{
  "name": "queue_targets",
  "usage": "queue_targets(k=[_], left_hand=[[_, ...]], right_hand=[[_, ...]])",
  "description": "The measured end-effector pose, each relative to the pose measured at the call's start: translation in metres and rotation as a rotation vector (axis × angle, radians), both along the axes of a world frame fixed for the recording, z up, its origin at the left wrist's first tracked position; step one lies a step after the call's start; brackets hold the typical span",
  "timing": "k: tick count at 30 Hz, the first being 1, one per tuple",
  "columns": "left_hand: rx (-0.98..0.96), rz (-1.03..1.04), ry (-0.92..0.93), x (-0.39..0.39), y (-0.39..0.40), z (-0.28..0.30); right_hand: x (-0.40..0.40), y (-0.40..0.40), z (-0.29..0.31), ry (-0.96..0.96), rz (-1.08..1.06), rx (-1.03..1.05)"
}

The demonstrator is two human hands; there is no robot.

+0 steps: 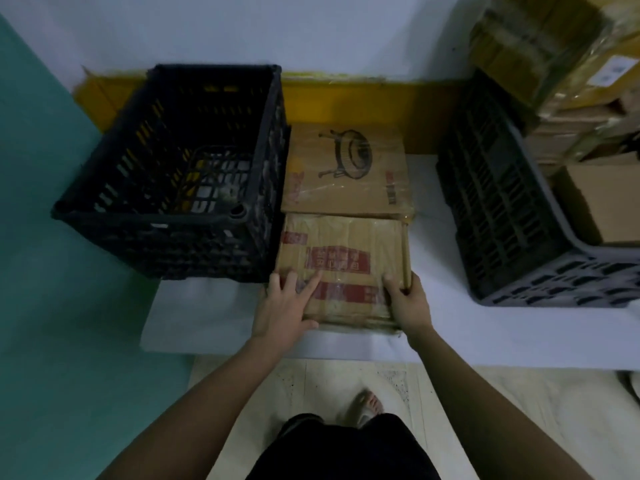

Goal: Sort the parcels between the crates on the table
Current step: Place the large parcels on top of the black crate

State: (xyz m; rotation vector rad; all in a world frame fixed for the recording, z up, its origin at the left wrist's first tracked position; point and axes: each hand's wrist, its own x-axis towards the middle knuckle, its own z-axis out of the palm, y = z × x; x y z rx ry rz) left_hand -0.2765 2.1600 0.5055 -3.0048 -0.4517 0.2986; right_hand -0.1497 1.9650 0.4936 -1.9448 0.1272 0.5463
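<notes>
A flat cardboard parcel with red print [346,258] lies on the white table [467,327] between the two crates, near the front edge. My left hand [285,303] rests on its near left corner with fingers spread flat on top. My right hand [408,299] grips its near right corner, thumb on top and fingers curled round the edge. Behind it lies a second cardboard parcel [346,171] printed with a black drawing. The black crate [173,209] stands on the left and looks nearly empty. The grey crate [512,216] stands on the right, holding cardboard boxes [602,206].
A stack of taped cardboard parcels [554,46] rises behind the grey crate at the top right. A yellow board [381,98] runs along the white wall at the back. A green surface [52,271] lies left of the table. My feet stand on pale floor [311,382] below.
</notes>
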Motion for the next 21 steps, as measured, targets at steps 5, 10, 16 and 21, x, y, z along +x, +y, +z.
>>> queue_targets(k=[5, 10, 16, 21], left_hand=[[-0.204, -0.057, -0.011, -0.002, 0.009, -0.011], [-0.18, -0.102, -0.02, -0.024, 0.012, -0.011], [-0.329, -0.039, -0.168, -0.049, 0.016, 0.004], [-0.349, -0.05, -0.302, -0.051, 0.001, 0.006]], right_hand=[[-0.003, -0.002, 0.004, 0.047, 0.001, 0.052], [-0.03, -0.011, 0.016, 0.144, -0.003, 0.081], [-0.035, -0.037, 0.03, 0.229, -0.043, 0.141], [-0.036, -0.051, 0.045, 0.368, 0.002, 0.31]])
